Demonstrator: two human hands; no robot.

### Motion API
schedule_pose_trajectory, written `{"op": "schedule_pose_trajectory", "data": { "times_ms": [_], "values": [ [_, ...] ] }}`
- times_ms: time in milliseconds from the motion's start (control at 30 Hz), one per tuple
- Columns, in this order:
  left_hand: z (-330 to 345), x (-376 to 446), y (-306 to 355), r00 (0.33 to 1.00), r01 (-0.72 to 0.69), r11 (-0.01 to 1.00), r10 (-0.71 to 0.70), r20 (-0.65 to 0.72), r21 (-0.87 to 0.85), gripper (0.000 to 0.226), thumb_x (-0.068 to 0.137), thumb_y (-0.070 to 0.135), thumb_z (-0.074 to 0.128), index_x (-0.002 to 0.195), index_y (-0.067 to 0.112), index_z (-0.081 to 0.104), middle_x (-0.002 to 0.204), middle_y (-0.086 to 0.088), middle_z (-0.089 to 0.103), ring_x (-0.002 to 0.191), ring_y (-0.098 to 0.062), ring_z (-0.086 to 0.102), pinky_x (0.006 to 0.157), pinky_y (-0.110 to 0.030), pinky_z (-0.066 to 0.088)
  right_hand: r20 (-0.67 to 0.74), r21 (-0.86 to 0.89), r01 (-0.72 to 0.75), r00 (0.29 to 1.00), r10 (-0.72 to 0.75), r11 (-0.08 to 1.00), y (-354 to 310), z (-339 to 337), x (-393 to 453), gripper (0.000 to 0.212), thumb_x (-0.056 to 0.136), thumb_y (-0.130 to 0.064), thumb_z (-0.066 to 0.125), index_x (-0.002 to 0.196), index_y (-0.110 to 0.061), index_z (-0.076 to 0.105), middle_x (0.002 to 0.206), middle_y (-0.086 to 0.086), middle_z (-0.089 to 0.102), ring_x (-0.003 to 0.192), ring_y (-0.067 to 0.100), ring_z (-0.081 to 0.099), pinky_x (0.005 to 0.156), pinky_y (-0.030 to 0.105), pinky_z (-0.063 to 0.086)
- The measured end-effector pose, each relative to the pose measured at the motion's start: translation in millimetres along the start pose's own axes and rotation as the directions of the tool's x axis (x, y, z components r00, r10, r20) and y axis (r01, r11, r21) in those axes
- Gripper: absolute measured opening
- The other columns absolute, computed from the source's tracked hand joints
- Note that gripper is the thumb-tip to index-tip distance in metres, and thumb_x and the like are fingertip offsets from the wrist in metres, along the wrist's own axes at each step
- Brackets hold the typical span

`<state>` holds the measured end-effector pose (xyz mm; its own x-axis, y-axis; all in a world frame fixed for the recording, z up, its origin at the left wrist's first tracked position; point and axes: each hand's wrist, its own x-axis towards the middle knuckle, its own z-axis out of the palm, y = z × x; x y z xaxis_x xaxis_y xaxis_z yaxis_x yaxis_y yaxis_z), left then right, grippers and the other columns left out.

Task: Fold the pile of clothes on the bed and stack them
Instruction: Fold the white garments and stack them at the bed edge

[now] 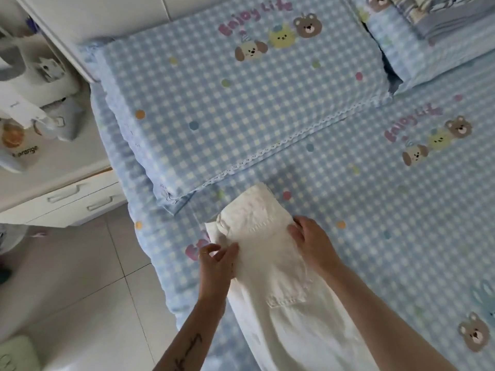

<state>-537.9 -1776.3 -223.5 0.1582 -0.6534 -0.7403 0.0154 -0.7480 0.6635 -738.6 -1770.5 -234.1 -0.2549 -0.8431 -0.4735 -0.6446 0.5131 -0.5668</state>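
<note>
Left hand (217, 259): thumb and fingers pinching the left edge of the white garment (270, 266). Right hand (308, 236): fingers seemingly flat, pressing its right edge, released. Garment: lies on the bed (375, 210), near its left edge, below the pillow (227, 103). Folded stack (442, 14): top right, on a second pillow.

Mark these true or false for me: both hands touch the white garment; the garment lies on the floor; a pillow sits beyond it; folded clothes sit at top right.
1. Both the left hand and right hand touch the white cotton garment. True.
2. The garment lies on the floor. False: it lies on the blue checked bed sheet.
3. A blue checked pillow lies beyond the garment. True.
4. The striped folded stack sits at bottom left. False: top right.
</note>
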Motion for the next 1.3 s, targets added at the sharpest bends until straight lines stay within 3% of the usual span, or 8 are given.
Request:
{"op": "schedule_pose_trajectory", "data": {
  "times_ms": [133, 300, 433, 567, 800, 1100, 1200, 1300],
  "values": [
    [-15.7, 13.5, -5.3, 1.000, 0.028, 0.999, -0.028, -0.010, -0.028, 0.037, 0.085, 0.006, 0.064, 0.113, 0.018, 0.044, 0.085, -0.005, 0.064, 0.060, -0.009, 0.060, 0.046, -0.016, 0.046, 0.123, 0.059, -0.076, 0.990, 0.069, 0.995, -11.9, 2.0, 32.9, 0.023, 0.089, -0.032, 0.061, 0.102, -0.012, 0.061, 0.093, 0.001, 0.062, 0.086, 0.019, 0.058, 0.070, 0.028, 0.038],
    [-23.0, 25.6, -17.7, 0.982, -0.109, 0.875, 0.168, -0.085, 0.472, 0.023, 0.086, 0.016, 0.061, 0.108, 0.013, 0.053, 0.115, -0.006, 0.051, 0.084, -0.019, 0.057, 0.069, -0.028, 0.045, 0.157, -0.044, -0.015, 0.987, 0.021, 0.999, -10.7, 5.5, 49.2, 0.018, 0.086, -0.025, 0.064, 0.094, -0.009, 0.061, 0.089, 0.002, 0.060, 0.087, 0.022, 0.059, 0.068, 0.028, 0.035],
    [-10.4, 37.4, -4.4, 0.997, -0.055, 0.962, 0.067, -0.036, 0.269, 0.044, 0.076, 0.016, 0.077, 0.109, 0.007, 0.049, 0.115, -0.012, 0.054, 0.097, -0.027, 0.060, 0.089, -0.043, 0.051, 0.280, 0.158, -0.107, 0.958, 0.059, 0.982, -15.5, -2.1, 56.9, 0.031, 0.089, -0.045, 0.057, 0.080, -0.016, 0.060, 0.072, -0.006, 0.057, 0.069, 0.010, 0.053, 0.058, 0.018, 0.036],
    [16.0, 49.8, 14.1, 0.983, -0.175, 0.953, 0.182, -0.005, 0.246, 0.031, 0.074, 0.007, 0.075, 0.091, 0.020, 0.053, 0.088, -0.005, 0.068, 0.085, -0.016, 0.066, 0.075, -0.027, 0.053, -0.011, 0.071, -0.024, 1.000, 0.024, 0.997, -20.4, -11.2, 77.0, 0.033, 0.085, -0.028, 0.067, 0.060, -0.016, 0.048, 0.053, -0.004, 0.045, 0.058, 0.017, 0.045, 0.050, 0.021, 0.029],
    [52.3, 75.9, 20.1, 0.973, -0.214, 0.940, 0.230, -0.029, 0.265, 0.022, 0.082, 0.011, 0.069, 0.096, 0.010, 0.052, 0.085, -0.003, 0.066, 0.077, -0.020, 0.060, 0.068, -0.027, 0.044, -0.453, -0.261, 0.009, 0.882, -0.130, 0.965, -4.5, -4.3, 26.8, 0.049, 0.098, -0.032, 0.044, 0.140, -0.009, 0.039, 0.144, 0.015, 0.040, 0.132, 0.030, 0.038, 0.107, 0.044, 0.030],
    [46.5, 97.5, 15.6, 0.971, -0.217, 0.888, 0.238, 0.000, 0.405, 0.032, 0.077, 0.023, 0.075, 0.093, 0.011, 0.050, 0.079, 0.002, 0.060, 0.069, -0.014, 0.057, 0.056, -0.027, 0.044, -0.083, -0.467, -0.010, 0.996, -0.033, 0.884, 44.6, 106.9, -50.0, 0.068, 0.090, -0.048, 0.034, 0.145, -0.008, 0.028, 0.153, 0.016, 0.025, 0.140, 0.029, 0.029, 0.108, 0.058, 0.023],
    [43.7, 92.3, 31.6, 0.984, -0.177, 0.927, 0.162, 0.073, 0.330, 0.027, 0.078, 0.016, 0.075, 0.095, 0.004, 0.058, 0.084, -0.008, 0.066, 0.076, -0.026, 0.063, 0.062, -0.033, 0.052, -0.080, -0.401, 0.028, 0.995, -0.065, 0.916, 35.8, 97.7, -57.2, 0.064, 0.093, -0.046, 0.032, 0.147, -0.011, 0.025, 0.156, 0.011, 0.021, 0.145, 0.025, 0.017, 0.113, 0.053, 0.018],
    [42.2, 65.7, 53.0, 0.969, -0.173, 0.976, 0.144, 0.202, 0.135, 0.025, 0.079, 0.005, 0.071, 0.101, 0.008, 0.061, 0.090, -0.008, 0.071, 0.079, -0.025, 0.068, 0.060, -0.029, 0.055, -0.298, 0.114, -0.042, 0.952, 0.075, 0.993, -1.7, 61.8, -65.6, 0.048, 0.097, -0.040, 0.040, 0.138, -0.016, 0.044, 0.143, 0.004, 0.044, 0.134, 0.020, 0.041, 0.107, 0.028, 0.037]
  ]
}}
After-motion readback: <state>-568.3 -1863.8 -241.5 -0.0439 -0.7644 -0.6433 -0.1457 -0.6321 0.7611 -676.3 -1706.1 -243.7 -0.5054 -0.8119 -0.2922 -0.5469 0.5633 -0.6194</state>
